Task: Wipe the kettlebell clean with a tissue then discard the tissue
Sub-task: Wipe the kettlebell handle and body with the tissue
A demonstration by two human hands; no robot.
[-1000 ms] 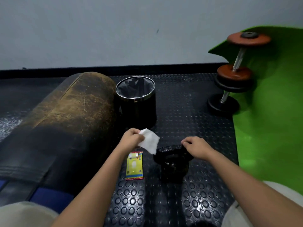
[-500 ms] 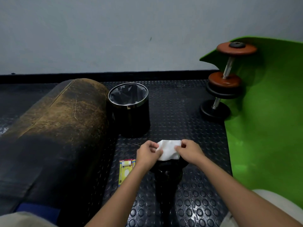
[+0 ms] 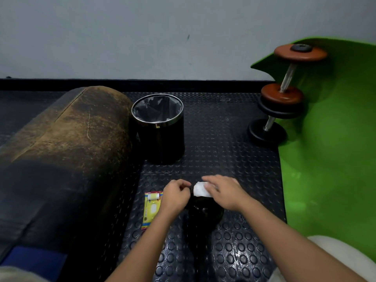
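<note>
A black kettlebell [image 3: 203,210] stands on the studded rubber floor just in front of me. A white tissue [image 3: 199,190] lies on its top. My right hand [image 3: 223,192] presses the tissue down with its fingers stretched over it. My left hand [image 3: 176,195] is at the kettlebell's left side, fingers curled with thumb and forefinger pinched; whether it grips the handle is hidden. The black bin [image 3: 159,127], with a steel rim and dark liner, stands open behind the kettlebell.
A yellow tissue packet [image 3: 151,208] lies left of the kettlebell. A worn brown and black punching bag [image 3: 67,151] fills the left side. Dumbbells [image 3: 282,98] lean at the back right by a green mat [image 3: 329,159]. My knees show at the bottom corners.
The tissue went from my left hand alone, to both hands, to under my right hand on the kettlebell. My left hand has let go of it.
</note>
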